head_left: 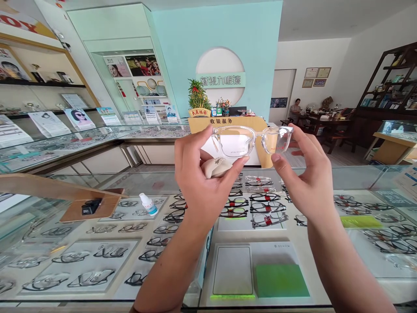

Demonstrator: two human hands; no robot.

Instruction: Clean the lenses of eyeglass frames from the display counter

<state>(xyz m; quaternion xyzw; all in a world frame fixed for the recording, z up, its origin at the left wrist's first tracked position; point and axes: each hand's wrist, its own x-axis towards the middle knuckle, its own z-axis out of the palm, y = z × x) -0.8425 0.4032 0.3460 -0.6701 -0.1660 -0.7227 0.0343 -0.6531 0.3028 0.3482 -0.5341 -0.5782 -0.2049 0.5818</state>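
A pair of clear-framed eyeglasses [237, 142] is held up in front of me, above the glass counter. My left hand [203, 178] pinches its left end between thumb and fingers. Tucked in that same palm is a bunched cream-coloured cloth [216, 168] with a small dotted patch. At the other end, my right hand [308, 178] grips the frame's right corner with its fingers, the thumb by the lower rim of the right lens. Small print shows on both lenses. The temples are mostly hidden behind the front.
Rows of eyeglasses [267, 208] lie inside the glass display counter [257, 306] below. On its left stand a small white bottle [148, 204] and a wooden stand [87, 204]. A reception desk [259, 124] is ahead; a person [296, 111] sits far back right.
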